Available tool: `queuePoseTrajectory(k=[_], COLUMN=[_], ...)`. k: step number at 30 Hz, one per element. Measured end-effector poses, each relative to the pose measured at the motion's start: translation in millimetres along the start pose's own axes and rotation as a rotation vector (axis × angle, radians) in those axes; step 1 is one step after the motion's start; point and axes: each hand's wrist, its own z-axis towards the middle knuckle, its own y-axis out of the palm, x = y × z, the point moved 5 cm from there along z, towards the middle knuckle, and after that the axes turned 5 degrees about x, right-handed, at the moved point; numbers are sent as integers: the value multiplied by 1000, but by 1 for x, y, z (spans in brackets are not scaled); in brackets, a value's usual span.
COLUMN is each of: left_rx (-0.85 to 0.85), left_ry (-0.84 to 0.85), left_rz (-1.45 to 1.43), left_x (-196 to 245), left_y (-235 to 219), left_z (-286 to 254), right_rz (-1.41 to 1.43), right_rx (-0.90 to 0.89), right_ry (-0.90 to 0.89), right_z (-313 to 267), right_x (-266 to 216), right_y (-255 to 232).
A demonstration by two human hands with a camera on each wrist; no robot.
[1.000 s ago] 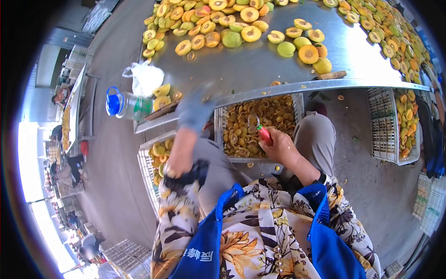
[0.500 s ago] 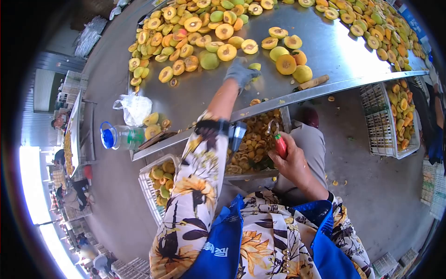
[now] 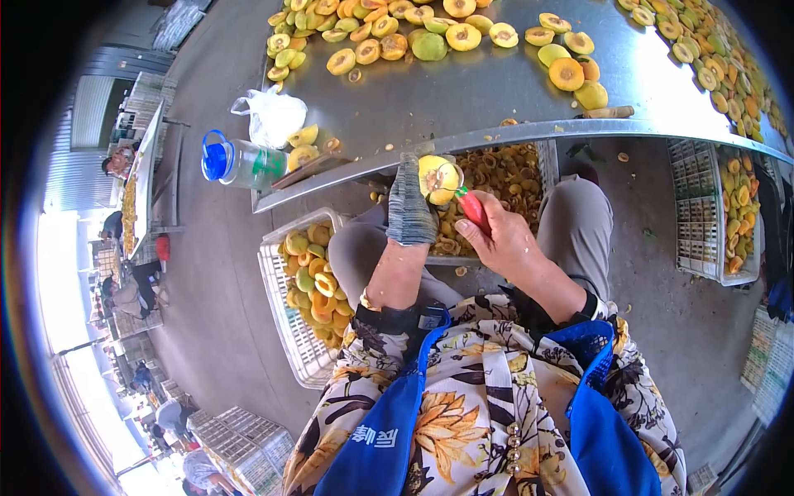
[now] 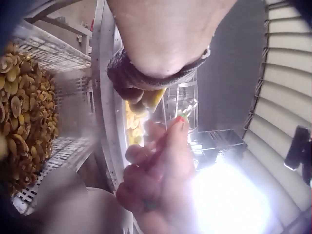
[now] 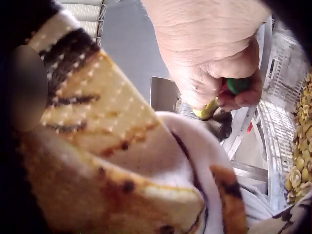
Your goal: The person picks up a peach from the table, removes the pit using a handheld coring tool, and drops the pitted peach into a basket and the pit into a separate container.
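Note:
My left hand [image 3: 411, 202], in a grey glove, holds a yellow peach half [image 3: 432, 178] with its cut face up, above the crate of pits and scraps between my knees. My bare right hand [image 3: 513, 248] grips a pitting tool [image 3: 473, 208] with a red handle and a curved metal loop. The loop is at the cut face of the peach half. In the left wrist view my right hand [image 4: 156, 175] is close below the glove [image 4: 139, 75]. In the right wrist view the tool's green handle end [image 5: 238, 86] shows among my fingers.
A metal table [image 3: 397, 107] bears piles of peach halves [image 3: 463, 36], a wooden-handled tool [image 3: 608, 112] and a white plastic bag [image 3: 275, 117]. A blue-capped bottle [image 3: 248, 163] stands at its left corner. Fruit crates stand left [image 3: 289, 322] and right [image 3: 695, 207].
My left hand reached out over the table, then came back to my lap with a peach half. My right hand has brought the pitting tool up to that fruit.

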Motion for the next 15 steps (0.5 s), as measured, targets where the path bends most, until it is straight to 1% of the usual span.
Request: queuePoseTrajectory(k=[2,4,6,8,10,12,14,15], left_rx=[-88,-74,-181,-174,-207,-211,-211,-179], left_ry=[74,68,133,134,248,228,207,217], left_rz=[-45,-63,-92,-108,-30,-53,-73,-46], left_x=[0,-4,-6,-8,-2,1,2,2], left_y=[3,0,3,4,7,11,12,10], left_z=[-6,-8,-8,-9,-13,-18,-22,-21], right_rz=[30,52,44,28,14,-60,-38,-15], right_rx=[-26,-44,-83,-82,-82,-117,-136,-151], right_ry=[1,19,59,63,65,116,138,160], right_z=[-5,-8,-9,-11,-12,-15,-18,-20], right_x=[2,0,4,4,5,10,6,5], right_y=[9,11,14,15,17,20,20,21])
